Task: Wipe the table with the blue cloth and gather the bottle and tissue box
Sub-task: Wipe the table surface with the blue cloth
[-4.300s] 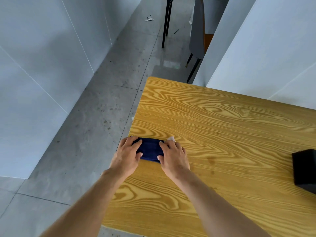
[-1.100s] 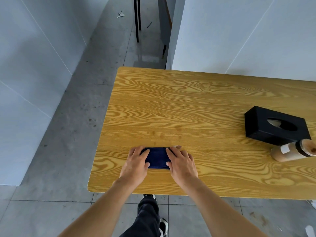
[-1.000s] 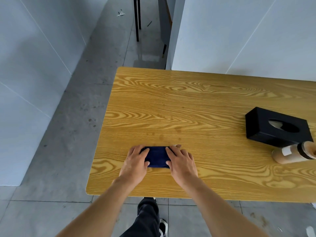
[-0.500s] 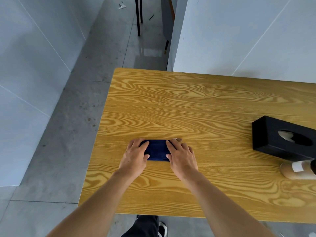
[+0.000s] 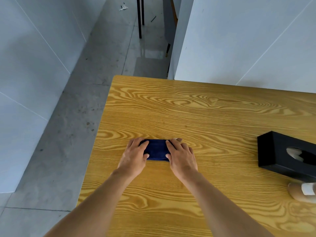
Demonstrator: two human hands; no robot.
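1. Head view, step in hand: this looks like the wiping stage. The left hand [image 5: 135, 155] and right hand [image 5: 182, 155] both lie flat, fingers spread, pressing on the folded blue cloth [image 5: 156, 151] without gripping it.
2. Head view, the cloth: it lies on the wooden table [image 5: 196, 113] towards the left end, its left end under the left hand, its right end under the right, the middle bare between them.
3. Head view, the rest: the black tissue box [image 5: 280, 152] stands well apart at the right, and the bottle [image 5: 302, 192] lies on its side just near of it, cut by the frame edge.
4. Next move, by my judgement: push the cloth on with even pressure across the unwiped top, then gather box and bottle.
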